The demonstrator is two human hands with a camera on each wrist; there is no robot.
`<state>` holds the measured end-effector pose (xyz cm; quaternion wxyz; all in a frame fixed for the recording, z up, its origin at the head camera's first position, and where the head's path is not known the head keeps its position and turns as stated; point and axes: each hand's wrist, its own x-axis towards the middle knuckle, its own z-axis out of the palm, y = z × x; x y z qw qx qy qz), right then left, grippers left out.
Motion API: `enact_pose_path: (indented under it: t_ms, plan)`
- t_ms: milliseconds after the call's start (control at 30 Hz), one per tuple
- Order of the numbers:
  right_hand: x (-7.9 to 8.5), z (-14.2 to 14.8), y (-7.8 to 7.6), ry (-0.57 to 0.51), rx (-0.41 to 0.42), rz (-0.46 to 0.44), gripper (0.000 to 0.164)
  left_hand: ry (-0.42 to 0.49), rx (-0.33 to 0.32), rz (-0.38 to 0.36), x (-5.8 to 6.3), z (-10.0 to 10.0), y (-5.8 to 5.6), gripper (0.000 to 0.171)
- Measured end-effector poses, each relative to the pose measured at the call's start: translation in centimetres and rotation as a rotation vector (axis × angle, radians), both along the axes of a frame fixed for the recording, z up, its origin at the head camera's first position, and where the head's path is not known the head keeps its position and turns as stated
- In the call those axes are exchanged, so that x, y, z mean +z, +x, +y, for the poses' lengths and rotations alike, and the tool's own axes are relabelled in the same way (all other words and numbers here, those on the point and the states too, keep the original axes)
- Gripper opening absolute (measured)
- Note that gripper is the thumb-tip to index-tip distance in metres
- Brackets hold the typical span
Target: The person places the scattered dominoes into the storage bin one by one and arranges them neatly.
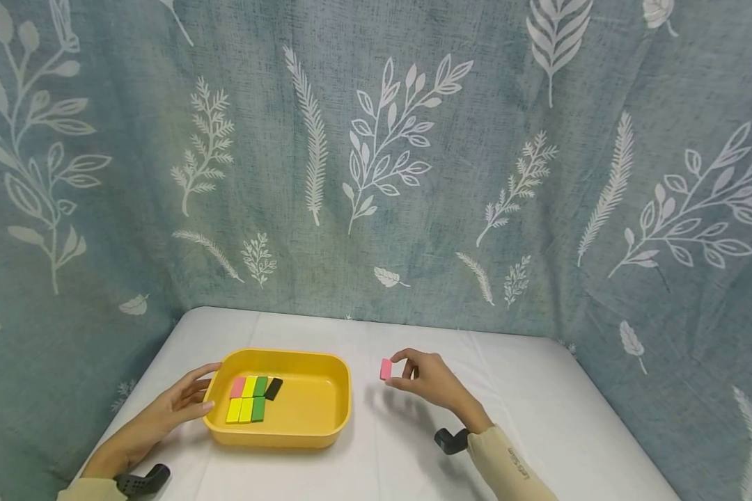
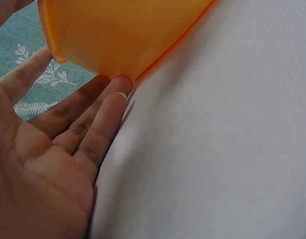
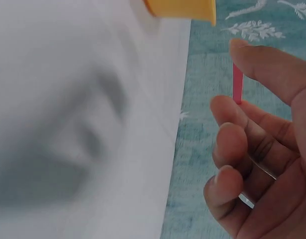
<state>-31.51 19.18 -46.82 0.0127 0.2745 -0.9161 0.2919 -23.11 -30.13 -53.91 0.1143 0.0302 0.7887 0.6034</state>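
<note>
A yellow tray (image 1: 301, 440) with rounded corners stands on the left part of the table. Inside it, flat blocks lie grouped at the left: a pink block (image 1: 237, 387), yellow blocks (image 1: 246, 410), green blocks (image 1: 258, 409) and a tilted black block (image 1: 273, 389). My left hand (image 1: 184, 400) rests against the tray's left end, its fairly straight fingers touching the outer wall and rim. To the right of the tray, my right hand (image 1: 429, 378) pinches another pink block (image 1: 386, 369) between thumb and forefinger, above the table. The right wrist view shows this block edge-on.
A white cloth covers the table (image 1: 276, 480). Behind it and along both sides hangs a blue-green curtain (image 1: 257, 139) with white leaf prints. A dark wrist device (image 1: 143, 480) sits at the left wrist, and another device (image 1: 451, 441) at the right.
</note>
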Motion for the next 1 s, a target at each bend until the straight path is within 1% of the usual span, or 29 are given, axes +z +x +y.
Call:
enact_pose_path:
  t_ms: [200,433,767,1000]
  plan:
    - [0.4,-1.4,0.1,0.014,0.03,0.018,0.041,-0.001,0.008,-0.009,-0.1,-0.1,-0.2,0.086]
    - [0.9,-2.8,0.1,0.023,0.071,0.02,0.043,0.001,-0.004,-0.001,-0.1,-0.1,-0.1,0.085]
    - [1.3,-4.8,0.1,0.019,0.131,0.034,0.042,0.014,-0.009,-0.002,-0.1,-0.2,-0.1,0.085]
    - [1.2,-6.2,0.2,0.029,0.149,0.02,0.042,0.01,-0.006,0.005,-0.2,-0.2,-0.1,0.084]
